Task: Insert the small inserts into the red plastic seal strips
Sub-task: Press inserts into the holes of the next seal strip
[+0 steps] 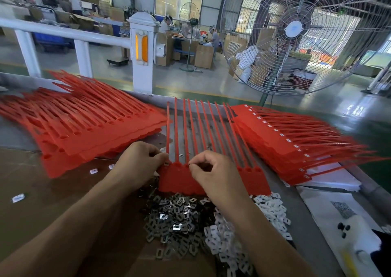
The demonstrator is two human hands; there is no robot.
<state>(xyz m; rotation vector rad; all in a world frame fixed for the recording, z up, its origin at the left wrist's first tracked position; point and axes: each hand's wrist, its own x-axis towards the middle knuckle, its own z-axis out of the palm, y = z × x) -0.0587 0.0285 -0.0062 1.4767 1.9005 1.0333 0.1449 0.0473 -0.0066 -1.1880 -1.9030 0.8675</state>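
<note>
A red sheet of joined seal strips [179,179] lies in front of me, its thin tails pointing away. My left hand [138,163] curls over the sheet's left top corner, fingertips pinching at the first socket. My right hand [213,171] pinches something small at a socket near the middle of the head row; the piece itself is hidden by the fingers. A heap of small metal inserts [175,217] lies just below the sheet, with white plastic inserts [268,209] to its right.
A stack of red seal sheets with empty sockets [84,124] lies at the left. Another stack [292,141], showing white inserts in its sockets, lies at the right. Loose white inserts [18,198] sit on the brown cardboard. A big floor fan [294,29] stands beyond the table.
</note>
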